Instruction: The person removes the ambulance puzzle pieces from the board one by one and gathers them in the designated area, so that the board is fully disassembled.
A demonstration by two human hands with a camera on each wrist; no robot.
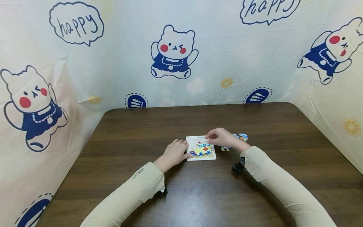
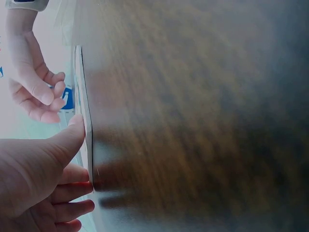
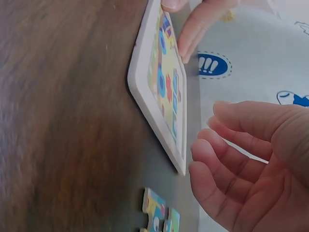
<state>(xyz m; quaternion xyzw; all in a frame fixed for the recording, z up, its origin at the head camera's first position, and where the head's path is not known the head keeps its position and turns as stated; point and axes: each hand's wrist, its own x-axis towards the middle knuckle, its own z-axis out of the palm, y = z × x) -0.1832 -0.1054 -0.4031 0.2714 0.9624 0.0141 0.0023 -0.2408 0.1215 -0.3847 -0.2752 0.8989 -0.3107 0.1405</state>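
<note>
A white-framed jigsaw puzzle (image 1: 202, 159) lies flat on the table, its lower part filled with a yellow ambulance picture. The upper strip of the tray is bare white. My left hand (image 1: 175, 151) rests at the puzzle's left side, thumb on the rim and fingers stretched along the edge. Over the tray's upper right corner hovers my right hand (image 1: 222, 137), fingers loosely bent. In the right wrist view, the right thumb and fingertips stand apart with nothing visible between them. Loose jigsaw pieces (image 1: 243, 136) lie right of the tray, partly hidden under the right hand.
The brown wooden table (image 1: 141, 126) has its far edge against a printed cloth backdrop (image 1: 215, 53) with bears and lettering. Another loose piece (image 3: 154, 205) shows beside the tray corner in the right wrist view. A black wrist device (image 1: 239, 166) sits below the right sleeve.
</note>
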